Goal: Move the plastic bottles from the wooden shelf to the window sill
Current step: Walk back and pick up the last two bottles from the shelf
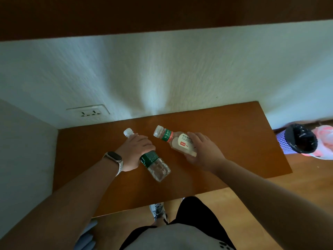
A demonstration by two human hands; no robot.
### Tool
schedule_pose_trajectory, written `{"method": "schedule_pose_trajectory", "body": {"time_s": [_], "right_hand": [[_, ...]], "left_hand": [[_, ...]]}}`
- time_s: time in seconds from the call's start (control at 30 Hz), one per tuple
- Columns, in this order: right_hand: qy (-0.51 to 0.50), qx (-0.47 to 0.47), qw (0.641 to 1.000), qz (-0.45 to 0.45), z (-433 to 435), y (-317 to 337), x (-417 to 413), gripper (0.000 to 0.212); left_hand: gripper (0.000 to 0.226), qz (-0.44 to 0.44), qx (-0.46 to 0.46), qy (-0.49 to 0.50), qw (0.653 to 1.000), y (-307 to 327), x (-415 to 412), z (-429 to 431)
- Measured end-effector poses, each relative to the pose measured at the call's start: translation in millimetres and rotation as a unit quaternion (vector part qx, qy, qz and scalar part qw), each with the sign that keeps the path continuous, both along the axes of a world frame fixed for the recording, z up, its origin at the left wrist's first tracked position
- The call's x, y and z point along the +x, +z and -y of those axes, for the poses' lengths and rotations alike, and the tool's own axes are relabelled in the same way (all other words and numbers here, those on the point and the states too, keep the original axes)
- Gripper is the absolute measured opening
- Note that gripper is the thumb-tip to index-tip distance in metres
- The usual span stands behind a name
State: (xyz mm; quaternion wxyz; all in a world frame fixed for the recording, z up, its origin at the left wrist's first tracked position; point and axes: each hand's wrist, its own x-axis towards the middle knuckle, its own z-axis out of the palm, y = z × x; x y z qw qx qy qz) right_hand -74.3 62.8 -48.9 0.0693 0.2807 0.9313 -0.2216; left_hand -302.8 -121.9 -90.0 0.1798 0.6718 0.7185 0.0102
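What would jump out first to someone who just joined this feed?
Each hand has a clear plastic bottle over the middle of the wooden shelf. The left hand grips the green-labelled bottle and the right hand holds the white-labelled bottle, both tilted with caps toward the wall. Next comes the lilac mesh bin on the floor beyond the shelf's right end.

"东方树" on green neck band (pixel 166 135), white-labelled bottle (pixel 182 144)

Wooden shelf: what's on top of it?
Two plastic bottles: the green-label bottle in the left hand, the white-label bottle in the right hand. The hands cover part of each; whether either touches the wooden shelf is unclear.
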Motion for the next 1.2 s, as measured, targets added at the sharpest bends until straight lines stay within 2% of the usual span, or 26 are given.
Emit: {"method": "schedule_pose_trajectory", "body": {"time_s": [0.13, 0.23, 0.4, 0.47, 0.53, 0.63, 0.73, 0.83, 0.9, 1.0, 1.2], "right_hand": [[-0.018, 0.001, 1.0, -0.005, -3, -2, 14, 0.083], [-0.025, 0.002, 1.0, -0.005, -3, -3, 21, 0.082], [-0.004, -0.01, 1.0, -0.014, -8, -4, 20, 0.082], [0.011, -0.02, 1.0, -0.01, -12, -2, 17, 0.082], [0.03, -0.025, 0.999, -0.019, -15, 2, 13, 0.082], [0.045, -0.035, 0.998, -0.042, -21, 5, 10, 0.082], [0.055, -0.042, 0.996, -0.056, -26, 9, 11, 0.083], [0.077, -0.037, 0.994, -0.068, -34, 12, 12, 0.083], [0.09, -0.035, 0.992, -0.076, -41, 12, 14, 0.081], [0.109, -0.036, 0.99, -0.085, -51, 12, 20, 0.081], [0.121, -0.047, 0.986, -0.1, -66, 10, 30, 0.08]], "left_hand": [[0.072, -0.024, -0.029, 0.002, 0.999, 5, 3, -11], [0.073, -0.011, -0.04, 0.045, 0.998, 3, 6, -7], [0.044, 0.089, 0.015, 0.214, 0.973, 5, 28, 4], [0.045, 0.095, 0.035, 0.278, 0.955, 1, 42, 8], [0.055, 0.093, 0.076, 0.346, 0.931, -4, 55, 7], [0.077, 0.134, 0.121, 0.479, 0.859, -6, 69, 0], [0.095, 0.143, 0.095, 0.575, 0.8, -7, 81, -5], [0.1, 0.2, 0.087, 0.653, 0.725, -9, 88, -2], [0.1, 0.232, 0.083, 0.683, 0.687, -10, 89, -1], [0.099, 0.24, 0.07, 0.704, 0.665, -12, 88, -1], [0.088, 0.207, 0.039, 0.712, 0.67, -5, 92, -9]]}}
